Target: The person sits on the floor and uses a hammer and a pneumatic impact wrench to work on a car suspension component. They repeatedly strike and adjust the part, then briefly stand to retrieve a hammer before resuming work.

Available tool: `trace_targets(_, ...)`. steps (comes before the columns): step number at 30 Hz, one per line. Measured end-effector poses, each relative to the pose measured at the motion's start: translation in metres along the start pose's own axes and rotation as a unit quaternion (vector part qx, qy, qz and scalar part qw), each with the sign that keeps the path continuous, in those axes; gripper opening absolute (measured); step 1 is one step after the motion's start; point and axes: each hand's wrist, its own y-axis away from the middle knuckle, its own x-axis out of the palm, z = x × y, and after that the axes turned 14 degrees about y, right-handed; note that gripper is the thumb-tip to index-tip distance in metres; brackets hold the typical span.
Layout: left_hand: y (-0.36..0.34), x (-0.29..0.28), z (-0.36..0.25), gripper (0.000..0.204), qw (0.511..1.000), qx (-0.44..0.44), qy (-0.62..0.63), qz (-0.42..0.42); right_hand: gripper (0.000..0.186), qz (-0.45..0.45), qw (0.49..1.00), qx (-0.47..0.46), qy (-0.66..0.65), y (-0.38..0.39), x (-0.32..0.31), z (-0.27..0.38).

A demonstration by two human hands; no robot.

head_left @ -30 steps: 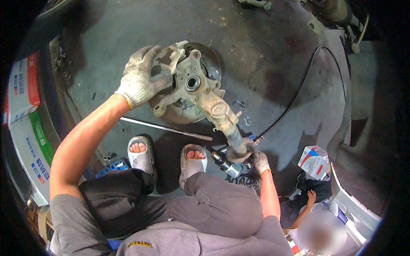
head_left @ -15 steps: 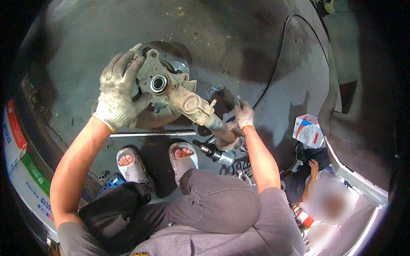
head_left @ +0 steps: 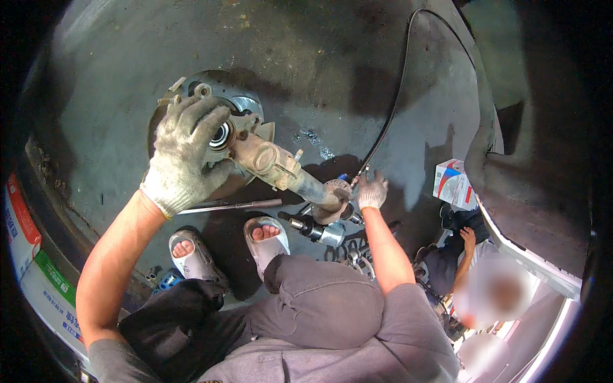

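My left hand (head_left: pixel 188 153), in a pale knit glove, is closed over a dirty steering knuckle (head_left: pixel 250 121), with its fingers spread across the metal beside the round hub bore (head_left: pixel 220 136). A brake disc and dust shield (head_left: pixel 239 86) lie behind the knuckle. From it a rusty strut (head_left: pixel 310 188) slants down to the right. My right hand (head_left: pixel 372 191), also gloved, is just right of the strut's end, its fingers apart near the metal fitting of a black air hose (head_left: pixel 391 112). Under the strut's end rests an impact wrench (head_left: pixel 322 231), partly covered.
A long metal bar (head_left: pixel 239 205) lies in front of my sandals (head_left: pixel 265 236). Metal tools (head_left: pixel 361 262) are by my right knee. To the right are a white box (head_left: pixel 454 185) and another person's hand (head_left: pixel 469 239). Printed cartons (head_left: pixel 48 281) line the left edge.
My right hand has drawn back to the right; the small metal piece at its fingertips no longer shows clearly. My left hand has shifted across the knuckle, covering part of the hub bore.
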Motion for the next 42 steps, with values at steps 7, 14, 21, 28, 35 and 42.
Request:
trace_targets(7, -0.010, -0.037, -0.026, 0.084, 0.997, 0.050, 0.043, -0.029, 0.047, 0.071, 0.950, 0.028, -0.303, 0.030, -0.019, 0.000)
trace_targets(14, 0.017, -0.129, -0.108, 0.077, 0.991, -0.071, 0.112, 0.004, 0.044, 0.130, 0.978, -0.084, -0.141, 0.076, -0.163, -0.061)
trace_targets(21, 0.083, -0.206, -0.261, 0.063, 0.953, -0.220, 0.206, -0.017, 0.049, 0.341, 0.921, -0.184, -0.033, 0.186, -0.352, -0.110)
trace_targets(28, 0.142, -0.303, -0.426, 0.061, 0.925, -0.309, 0.198, 0.095, 0.050, 0.364, 0.901, -0.080, -0.222, 0.268, -0.536, -0.138)
trace_targets(35, 0.139, -0.392, -0.485, 0.066, 0.911, -0.291, 0.115, 0.268, 0.046, 0.265, 0.893, 0.087, -0.352, 0.345, -0.595, -0.196)
trace_targets(42, -0.019, -0.405, -0.541, 0.064, 0.966, -0.122, 0.067, 0.218, 0.051, 0.287, 0.813, 0.262, -0.433, 0.396, -0.510, -0.267)
